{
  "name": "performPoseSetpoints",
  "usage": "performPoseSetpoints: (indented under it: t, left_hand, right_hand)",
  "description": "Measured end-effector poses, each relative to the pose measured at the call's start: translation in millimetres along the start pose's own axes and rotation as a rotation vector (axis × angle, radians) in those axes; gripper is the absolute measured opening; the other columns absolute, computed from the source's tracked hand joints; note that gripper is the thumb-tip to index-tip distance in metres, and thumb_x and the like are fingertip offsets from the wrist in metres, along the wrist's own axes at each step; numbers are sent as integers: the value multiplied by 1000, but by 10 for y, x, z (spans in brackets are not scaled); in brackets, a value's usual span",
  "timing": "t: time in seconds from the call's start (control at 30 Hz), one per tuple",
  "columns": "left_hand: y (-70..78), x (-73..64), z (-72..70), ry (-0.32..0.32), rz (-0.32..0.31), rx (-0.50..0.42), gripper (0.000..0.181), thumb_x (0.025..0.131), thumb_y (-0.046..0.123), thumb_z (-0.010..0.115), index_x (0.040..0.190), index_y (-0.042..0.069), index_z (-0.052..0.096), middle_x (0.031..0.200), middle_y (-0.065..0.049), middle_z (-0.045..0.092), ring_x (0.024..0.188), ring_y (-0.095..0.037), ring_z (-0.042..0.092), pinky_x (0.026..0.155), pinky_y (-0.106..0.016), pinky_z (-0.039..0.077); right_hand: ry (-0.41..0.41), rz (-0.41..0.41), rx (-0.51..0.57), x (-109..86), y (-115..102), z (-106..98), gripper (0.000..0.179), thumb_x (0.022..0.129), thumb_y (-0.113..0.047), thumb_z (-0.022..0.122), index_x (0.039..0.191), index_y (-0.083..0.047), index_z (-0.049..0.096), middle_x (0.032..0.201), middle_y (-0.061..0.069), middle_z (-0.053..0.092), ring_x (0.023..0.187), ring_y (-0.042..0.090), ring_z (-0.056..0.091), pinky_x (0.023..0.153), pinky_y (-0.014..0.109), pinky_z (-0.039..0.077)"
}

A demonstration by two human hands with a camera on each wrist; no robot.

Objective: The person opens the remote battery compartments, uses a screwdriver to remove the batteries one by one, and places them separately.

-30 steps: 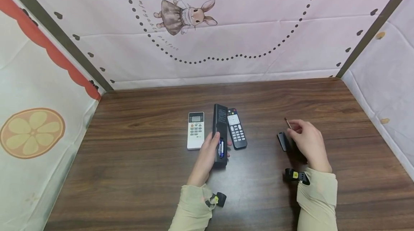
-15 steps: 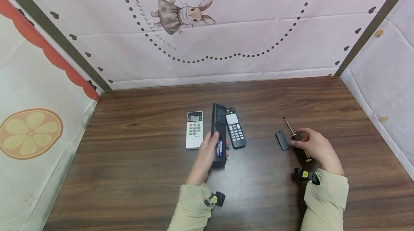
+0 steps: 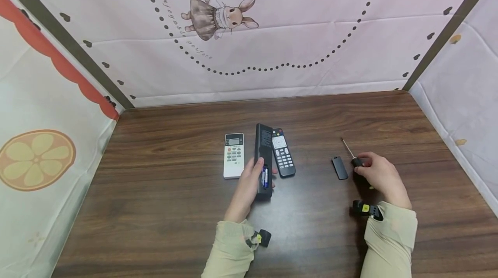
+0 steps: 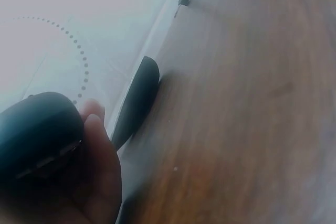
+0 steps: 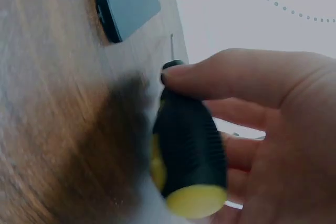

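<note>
My left hand [image 3: 246, 183] grips a dark remote control [image 3: 266, 139], back side up, with its battery bay uncovered. Blue batteries [image 3: 265, 177] show inside the bay. In the left wrist view the remote's rounded end [image 4: 44, 127] fills the lower left, and my fingertips curl beside it. On the right, my right hand [image 3: 383, 176] pinches a screwdriver [image 5: 189, 135] between thumb and fingers at the front of its black and yellow handle. Its thin shaft [image 3: 347, 147] points away to the far left. Just left of it lies a dark battery cover [image 3: 339, 168].
A white remote control [image 3: 234, 157] lies left of the held one. Another dark remote [image 3: 285, 157] with white buttons lies at its right, partly overlapped in the head view. The brown wooden table [image 3: 163, 209] is bounded by patterned fabric walls [image 3: 295, 83].
My right hand has shifted right, its fingers now at the screwdriver's handle, and more of the shaft shows. My left hand keeps hold of the remote control in about the same place.
</note>
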State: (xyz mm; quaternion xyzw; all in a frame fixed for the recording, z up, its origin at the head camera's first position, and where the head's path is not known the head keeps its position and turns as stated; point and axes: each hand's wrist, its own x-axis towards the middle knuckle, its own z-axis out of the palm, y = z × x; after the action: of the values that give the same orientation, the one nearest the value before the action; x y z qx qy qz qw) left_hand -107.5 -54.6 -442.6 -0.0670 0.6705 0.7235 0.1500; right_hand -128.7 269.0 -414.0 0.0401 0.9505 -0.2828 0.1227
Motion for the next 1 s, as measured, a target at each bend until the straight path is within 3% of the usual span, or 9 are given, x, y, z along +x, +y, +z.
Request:
performPoseSetpoints:
  t: [0.13,0.37,0.57,0.73,0.83,1.0]
  left_hand:
    - [3,4,2,13,-8,-14,48,90,53,36,125,21,40,105,-14,61,72,-25,62,61,-33,48]
    - [9,6,2,9,-15,-48,41,92,47,37,124,21,40,106,-15,61,72,-25,62,60,-33,48]
    - [21,2,-17,6,-28,-80,40,94,44,35,127,22,39,108,-17,59,75,-26,62,62,-33,48]
    - [64,-13,-21,-3,-23,-136,37,96,38,31,129,20,37,109,-22,58,77,-30,62,61,-34,49]
    - [62,-14,-24,3,-5,-178,37,96,40,30,126,20,39,108,-24,57,77,-32,61,60,-34,49]
    - [7,12,-39,2,46,-224,44,93,49,29,127,21,38,109,-26,54,76,-32,60,58,-32,49]
  right_hand:
    - [55,-3,45,-7,-64,-8,41,85,-21,51,119,1,48,103,19,56,82,28,53,63,35,42]
    - [104,-112,114,22,-285,27,37,86,-23,49,118,-5,53,102,14,59,88,26,54,69,34,41]
    - [37,-180,212,52,-446,114,35,90,-27,47,119,-7,52,95,13,60,71,21,59,59,30,48]
    - [-23,-238,226,39,-560,162,30,91,-32,46,112,-13,56,75,13,58,57,21,52,49,32,43]
    - [-48,-297,220,22,-651,190,27,91,-34,48,108,-17,58,72,11,58,59,20,51,51,32,41]
    - [-116,-360,221,-9,-807,271,33,85,-46,55,106,-22,61,86,-1,60,75,16,55,64,32,45]
